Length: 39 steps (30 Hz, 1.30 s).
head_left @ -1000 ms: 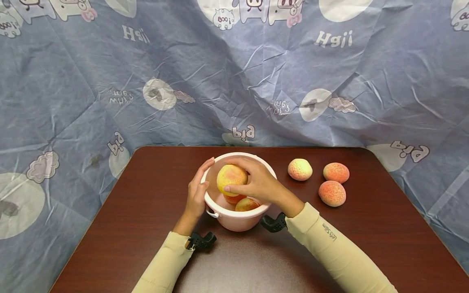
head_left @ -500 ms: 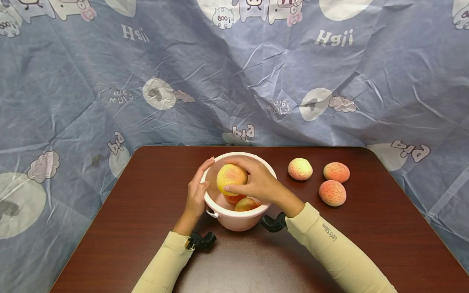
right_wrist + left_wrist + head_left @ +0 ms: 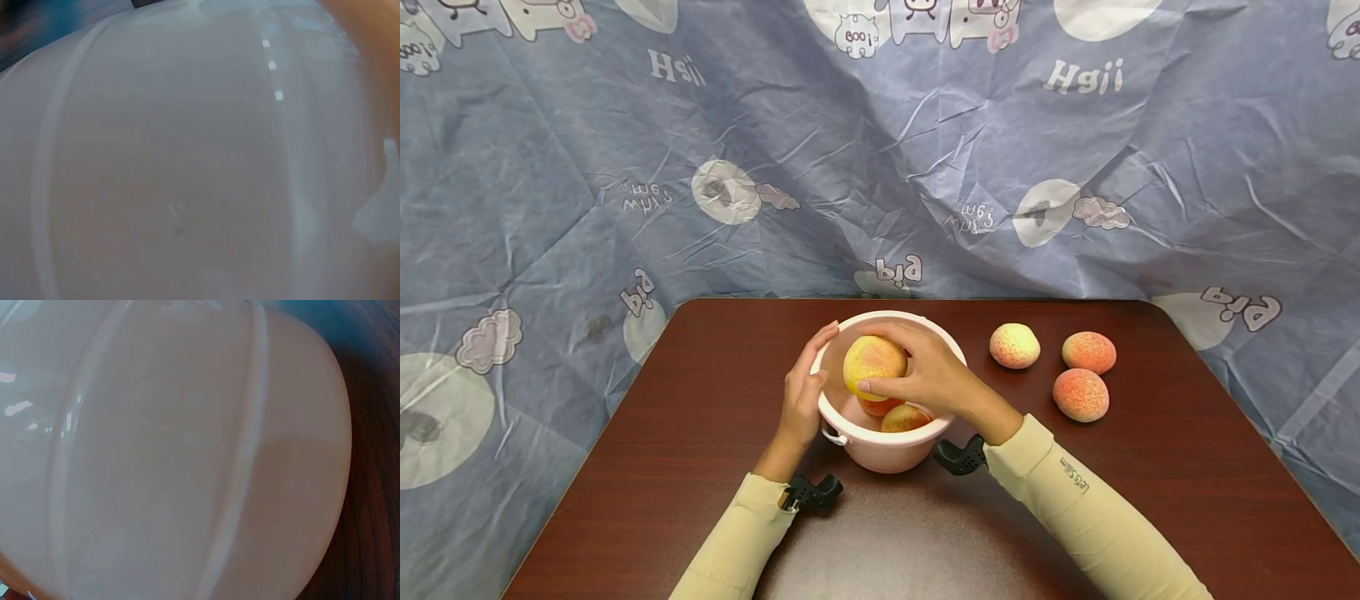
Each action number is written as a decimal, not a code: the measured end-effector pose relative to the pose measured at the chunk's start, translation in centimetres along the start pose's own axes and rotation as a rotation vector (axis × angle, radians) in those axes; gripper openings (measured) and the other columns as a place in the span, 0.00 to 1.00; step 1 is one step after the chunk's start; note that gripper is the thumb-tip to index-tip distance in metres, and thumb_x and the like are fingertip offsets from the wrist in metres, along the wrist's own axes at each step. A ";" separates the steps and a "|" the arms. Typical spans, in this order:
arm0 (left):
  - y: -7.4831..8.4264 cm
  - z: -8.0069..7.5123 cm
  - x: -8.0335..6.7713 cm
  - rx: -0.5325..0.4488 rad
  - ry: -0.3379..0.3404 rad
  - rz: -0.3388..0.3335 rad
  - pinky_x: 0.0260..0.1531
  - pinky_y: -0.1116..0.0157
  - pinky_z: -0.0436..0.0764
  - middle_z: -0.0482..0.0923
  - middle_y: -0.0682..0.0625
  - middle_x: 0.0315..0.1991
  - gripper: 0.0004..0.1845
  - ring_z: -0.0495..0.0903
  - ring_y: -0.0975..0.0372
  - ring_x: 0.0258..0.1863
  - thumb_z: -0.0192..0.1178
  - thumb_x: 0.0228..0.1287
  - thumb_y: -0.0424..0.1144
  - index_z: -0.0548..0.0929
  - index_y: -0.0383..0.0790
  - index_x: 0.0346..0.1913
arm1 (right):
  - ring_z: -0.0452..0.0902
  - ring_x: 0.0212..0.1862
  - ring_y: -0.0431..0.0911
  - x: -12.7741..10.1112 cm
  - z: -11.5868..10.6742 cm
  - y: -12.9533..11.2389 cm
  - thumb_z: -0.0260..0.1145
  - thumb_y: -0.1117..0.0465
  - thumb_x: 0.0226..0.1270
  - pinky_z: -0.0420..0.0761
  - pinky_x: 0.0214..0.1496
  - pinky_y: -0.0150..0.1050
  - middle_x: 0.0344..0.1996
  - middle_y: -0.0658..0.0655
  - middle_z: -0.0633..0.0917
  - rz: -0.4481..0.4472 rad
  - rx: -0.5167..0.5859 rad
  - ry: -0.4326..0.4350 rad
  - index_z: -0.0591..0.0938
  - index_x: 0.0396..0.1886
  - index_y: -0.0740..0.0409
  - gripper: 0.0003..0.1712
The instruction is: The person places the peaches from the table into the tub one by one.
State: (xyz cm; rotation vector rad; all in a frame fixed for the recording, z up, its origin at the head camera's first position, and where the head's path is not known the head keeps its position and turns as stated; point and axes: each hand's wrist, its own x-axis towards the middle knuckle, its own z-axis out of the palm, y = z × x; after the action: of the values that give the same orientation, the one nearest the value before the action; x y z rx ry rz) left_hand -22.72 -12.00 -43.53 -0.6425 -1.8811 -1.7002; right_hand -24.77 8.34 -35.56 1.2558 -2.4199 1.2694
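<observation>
Big blue cartoon-print sheet (image 3: 880, 150) drapes the whole back of the scene, creased, with pigs and clouds printed on it. In front, a dark reddish-brown worktop (image 3: 700, 467) with rounded far corners fills the lower half.

Dead centre sits the pink bucket (image 3: 880, 454), and both wrist views show little but its pale wall (image 3: 175, 456) up close. The left hand (image 3: 801, 400) is at the bucket's 9 o'clock side, fingers curved round the wall and rim, steadying it. The right hand (image 3: 936, 375) comes in from 3 o'clock over the opening, fingers wrapped around a yellow-pink peach (image 3: 872, 364), which is held just above the rim level, over the bucket's middle.

Below that held fruit, two peaches (image 3: 904, 419) already lie inside; there may be more under them, but the hand and the held one hide the bottom.

Out at the bucket's 3 o'clock, well apart from it, three loose peaches wait on the worktop: a pale one (image 3: 1014, 346) nearest, a redder one (image 3: 1087, 352) beyond it, and another (image 3: 1080, 395) just toward the person.

So, by my reckoning: two in, one in hand over the bucket, three left outside. About halfway.
</observation>
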 end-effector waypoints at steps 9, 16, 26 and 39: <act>3.6 0.1 0.4 -0.002 -0.014 -0.032 0.68 0.59 0.60 0.68 0.33 0.64 0.30 0.63 0.40 0.67 0.38 0.52 0.24 0.69 0.21 0.62 | 0.74 0.55 0.39 0.0 0.0 -0.2 0.76 0.47 0.50 0.72 0.58 0.40 0.53 0.44 0.81 0.014 -0.032 0.003 0.78 0.60 0.51 0.36; 3.8 0.2 0.4 0.008 -0.017 -0.027 0.68 0.59 0.60 0.68 0.31 0.64 0.30 0.63 0.40 0.66 0.38 0.52 0.23 0.69 0.21 0.62 | 0.76 0.56 0.48 -0.1 -0.1 -0.3 0.76 0.50 0.51 0.75 0.59 0.44 0.58 0.53 0.79 0.056 0.042 0.008 0.74 0.64 0.55 0.40; 1.7 0.1 0.1 -0.010 -0.012 -0.009 0.67 0.61 0.61 0.67 0.31 0.64 0.31 0.64 0.46 0.67 0.38 0.53 0.27 0.69 0.25 0.63 | 0.75 0.57 0.45 -0.2 -0.1 -0.2 0.76 0.49 0.51 0.75 0.59 0.43 0.60 0.49 0.77 0.077 0.046 -0.004 0.72 0.66 0.49 0.41; -0.8 -0.1 -0.1 0.002 -0.007 -0.002 0.68 0.59 0.61 0.69 0.44 0.67 0.32 0.65 0.55 0.68 0.39 0.55 0.33 0.71 0.33 0.65 | 0.75 0.56 0.45 -0.2 -0.1 -0.3 0.76 0.48 0.51 0.75 0.59 0.46 0.59 0.48 0.77 0.079 0.048 -0.005 0.73 0.64 0.52 0.40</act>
State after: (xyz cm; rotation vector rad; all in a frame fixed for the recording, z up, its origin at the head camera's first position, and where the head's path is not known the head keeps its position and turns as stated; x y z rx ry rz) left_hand -23.16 -12.15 -44.24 -0.6469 -1.8885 -1.6985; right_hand -24.47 8.45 -35.35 1.1878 -2.4800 1.3543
